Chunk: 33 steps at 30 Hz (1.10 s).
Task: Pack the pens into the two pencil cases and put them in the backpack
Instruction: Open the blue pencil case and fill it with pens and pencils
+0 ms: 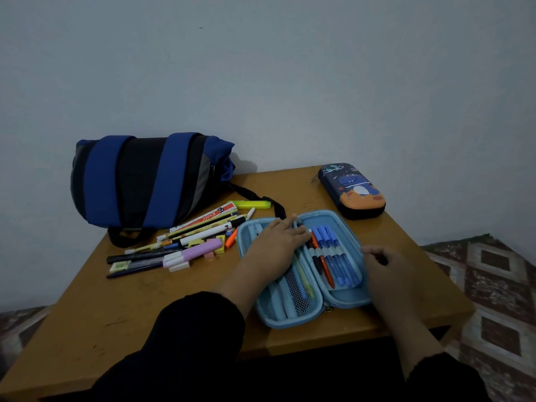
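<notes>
Matt wooden table, cloth backpack, mesh-lined pencil case.

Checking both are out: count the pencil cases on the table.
2: the light blue case lies open under both hands near the front edge; the dark dinosaur case sits zipped shut at the far right corner.

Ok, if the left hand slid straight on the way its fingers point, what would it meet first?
Probably the blue pens held in the right half of the open light-blue pencil case. The left hand lies flat on the mesh half, fingers pointing right across the middle. Depth is hard to judge.
</notes>
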Available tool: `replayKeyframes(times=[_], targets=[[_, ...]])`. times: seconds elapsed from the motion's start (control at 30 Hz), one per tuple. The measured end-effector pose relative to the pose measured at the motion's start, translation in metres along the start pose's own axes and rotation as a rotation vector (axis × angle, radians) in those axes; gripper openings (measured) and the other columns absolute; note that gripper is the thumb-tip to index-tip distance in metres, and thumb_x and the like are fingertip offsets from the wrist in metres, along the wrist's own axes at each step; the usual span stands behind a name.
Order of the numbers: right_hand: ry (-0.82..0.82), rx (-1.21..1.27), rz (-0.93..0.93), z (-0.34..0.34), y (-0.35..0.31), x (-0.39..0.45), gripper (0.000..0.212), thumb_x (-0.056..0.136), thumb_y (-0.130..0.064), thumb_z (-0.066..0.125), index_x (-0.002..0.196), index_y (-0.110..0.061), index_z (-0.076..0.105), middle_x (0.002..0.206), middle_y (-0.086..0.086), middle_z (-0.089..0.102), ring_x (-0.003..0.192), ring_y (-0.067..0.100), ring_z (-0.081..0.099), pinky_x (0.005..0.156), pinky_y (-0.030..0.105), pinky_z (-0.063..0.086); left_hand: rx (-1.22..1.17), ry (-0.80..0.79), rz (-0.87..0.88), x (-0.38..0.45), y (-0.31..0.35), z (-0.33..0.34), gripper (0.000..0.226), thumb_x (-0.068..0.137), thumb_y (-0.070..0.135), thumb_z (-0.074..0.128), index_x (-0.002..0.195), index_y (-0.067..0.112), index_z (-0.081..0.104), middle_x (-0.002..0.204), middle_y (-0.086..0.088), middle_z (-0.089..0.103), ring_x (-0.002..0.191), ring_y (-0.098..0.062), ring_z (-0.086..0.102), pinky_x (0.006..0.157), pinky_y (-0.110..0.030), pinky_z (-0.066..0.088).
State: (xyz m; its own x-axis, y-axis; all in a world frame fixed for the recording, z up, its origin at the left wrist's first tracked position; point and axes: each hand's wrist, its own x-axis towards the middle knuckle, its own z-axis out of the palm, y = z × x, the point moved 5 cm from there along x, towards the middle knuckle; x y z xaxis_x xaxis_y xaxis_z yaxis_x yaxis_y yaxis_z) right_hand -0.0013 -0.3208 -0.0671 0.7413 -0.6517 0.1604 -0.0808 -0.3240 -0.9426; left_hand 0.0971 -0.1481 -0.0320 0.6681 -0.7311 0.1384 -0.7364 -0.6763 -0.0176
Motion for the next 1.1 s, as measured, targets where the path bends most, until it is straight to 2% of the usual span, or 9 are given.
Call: replayKeyframes(times=[0.3,0.37,0.47,0.53,0.6,0.67,0.77,0.93,1.1], targets=[[-0.004,-0.011,0.016,-0.001,0.000,-0.001,0.015,0.089,-0.014,0.052,0.091,-0.021,0.065,0.084,0.001,0.063,0.072,0.016,0.057,0.054,0.026,0.038,0.016,0.118,0.094,-0.008,0.005,0.001,0.053,0.096,0.001,0.041,0.145,0.020,0.040,0.152,0.000,0.037,0.147,-0.021,0.015,0.118,-0.036,0.009],[-0.007,-0.009,0.021,-0.001,-0.001,-0.001,0.015,0.089,-0.014,0.052,0.091,-0.020,0.065,0.084,0.000,0.063,0.071,0.016,0.057,0.053,0.027,0.039,-0.011,0.147,0.138,-0.010,0.008,0.000,0.049,0.092,-0.001,0.047,0.138,0.015,0.051,0.143,-0.006,0.050,0.140,-0.027,0.032,0.114,-0.040,0.022],[-0.009,0.001,0.028,-0.001,-0.001,-0.001,0.015,0.089,-0.014,0.052,0.091,-0.020,0.065,0.085,-0.001,0.063,0.073,0.015,0.058,0.054,0.028,0.041,-0.032,0.210,0.196,-0.012,0.008,0.002,0.046,0.077,-0.007,0.057,0.120,0.007,0.067,0.119,-0.012,0.067,0.116,-0.034,0.057,0.096,-0.047,0.048],[-0.006,0.003,0.032,-0.001,-0.001,-0.001,0.015,0.089,-0.013,0.052,0.091,-0.020,0.065,0.085,0.000,0.063,0.074,0.014,0.057,0.054,0.027,0.040,-0.036,0.203,0.161,-0.011,0.008,0.001,0.056,0.080,-0.010,0.054,0.132,0.011,0.058,0.133,-0.011,0.059,0.128,-0.033,0.047,0.105,-0.046,0.041],[-0.007,0.013,0.037,-0.001,-0.001,-0.001,0.014,0.090,-0.012,0.052,0.092,-0.018,0.065,0.085,0.001,0.063,0.073,0.013,0.057,0.052,0.026,0.038,-0.036,0.126,0.054,-0.011,0.005,0.002,0.070,0.088,-0.009,0.043,0.150,0.021,0.029,0.158,-0.005,0.024,0.147,-0.024,0.013,0.117,-0.040,0.014],[-0.010,0.017,0.033,-0.001,-0.002,-0.001,0.014,0.090,-0.012,0.051,0.092,-0.017,0.065,0.085,0.002,0.063,0.072,0.013,0.056,0.051,0.026,0.037,-0.018,-0.003,0.005,-0.008,0.002,0.004,0.073,0.092,-0.006,0.036,0.153,0.026,0.014,0.162,-0.001,0.003,0.148,-0.019,-0.005,0.119,-0.039,0.001],[-0.008,0.003,0.021,-0.001,-0.002,-0.002,0.015,0.090,-0.010,0.051,0.091,-0.017,0.064,0.083,0.005,0.063,0.068,0.015,0.055,0.051,0.026,0.035,0.010,-0.089,0.004,-0.004,0.006,0.003,0.067,0.095,-0.003,0.035,0.153,0.024,0.017,0.161,-0.003,0.010,0.149,-0.019,0.000,0.119,-0.040,0.000],[0.004,-0.049,-0.010,0.002,0.000,0.000,0.022,0.089,-0.006,0.049,0.091,-0.019,0.065,0.081,0.005,0.062,0.068,0.021,0.056,0.052,0.026,0.036,0.031,-0.048,-0.027,-0.006,0.015,-0.001,0.062,0.094,-0.001,0.037,0.152,0.019,0.023,0.158,-0.006,0.022,0.147,-0.019,0.011,0.118,-0.038,0.002],[-0.001,-0.083,-0.017,0.003,0.001,0.002,0.025,0.088,-0.005,0.046,0.091,-0.020,0.066,0.080,0.007,0.061,0.063,0.018,0.051,0.051,0.024,0.033,0.022,-0.054,-0.062,-0.010,0.020,0.000,0.060,0.096,0.001,0.036,0.152,0.018,0.022,0.159,-0.007,0.020,0.147,-0.020,0.012,0.119,-0.039,0.002]])
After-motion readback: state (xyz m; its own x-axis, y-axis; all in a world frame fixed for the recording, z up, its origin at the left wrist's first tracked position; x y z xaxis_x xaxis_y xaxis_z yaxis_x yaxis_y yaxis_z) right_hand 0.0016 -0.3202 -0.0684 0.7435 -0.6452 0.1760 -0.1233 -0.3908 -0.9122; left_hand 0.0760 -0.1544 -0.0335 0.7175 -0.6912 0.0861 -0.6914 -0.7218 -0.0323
